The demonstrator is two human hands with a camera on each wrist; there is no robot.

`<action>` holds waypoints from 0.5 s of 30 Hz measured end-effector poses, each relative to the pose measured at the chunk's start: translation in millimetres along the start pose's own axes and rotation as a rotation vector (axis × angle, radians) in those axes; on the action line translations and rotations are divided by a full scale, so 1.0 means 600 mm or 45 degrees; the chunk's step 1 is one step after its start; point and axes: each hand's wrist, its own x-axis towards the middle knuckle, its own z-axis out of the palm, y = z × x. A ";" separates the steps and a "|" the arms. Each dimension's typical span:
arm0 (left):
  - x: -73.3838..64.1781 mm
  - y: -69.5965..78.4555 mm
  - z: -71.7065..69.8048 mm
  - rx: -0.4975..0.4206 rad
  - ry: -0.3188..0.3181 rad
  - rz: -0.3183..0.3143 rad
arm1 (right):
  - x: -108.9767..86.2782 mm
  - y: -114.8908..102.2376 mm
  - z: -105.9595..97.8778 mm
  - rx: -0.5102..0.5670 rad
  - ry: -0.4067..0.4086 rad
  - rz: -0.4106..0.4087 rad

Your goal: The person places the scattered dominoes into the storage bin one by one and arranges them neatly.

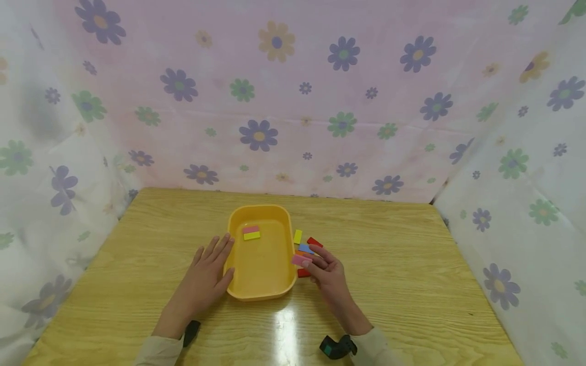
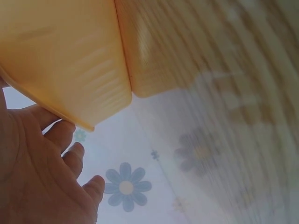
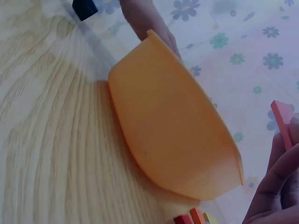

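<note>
A yellow-orange plastic tub (image 1: 261,292) sits on the table with a pink block and a yellow block (image 1: 252,236) lying side by side inside it. My left hand (image 1: 206,279) rests on the tub's left rim, fingers stretched out over the edge. Just past the right rim, my right hand (image 1: 327,272) pinches a flat pink block (image 3: 281,116) between thumb and fingers, raised above the table. Around and under that hand lie a blue block (image 1: 305,248), a yellow block (image 1: 298,237), an orange block (image 3: 197,215) and red blocks (image 1: 315,242), some partly covered.
The wood-grain table (image 1: 403,284) extends on both sides of the tub. Flower-patterned sheets (image 1: 302,101) stand behind it and at the left and right. A dark strap device (image 1: 338,347) is worn on the right wrist, another (image 1: 191,333) on the left.
</note>
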 end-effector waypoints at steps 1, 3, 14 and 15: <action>0.000 0.000 0.000 -0.001 -0.003 0.001 | 0.001 -0.001 0.004 -0.008 0.002 0.021; 0.001 0.000 0.000 -0.001 -0.007 0.002 | 0.005 -0.005 0.013 -0.024 0.001 0.063; 0.000 -0.001 -0.002 -0.001 -0.021 -0.012 | 0.029 -0.024 0.066 -0.065 0.011 0.093; 0.000 -0.001 -0.002 0.000 -0.022 -0.014 | 0.031 -0.024 0.069 -0.066 0.011 0.088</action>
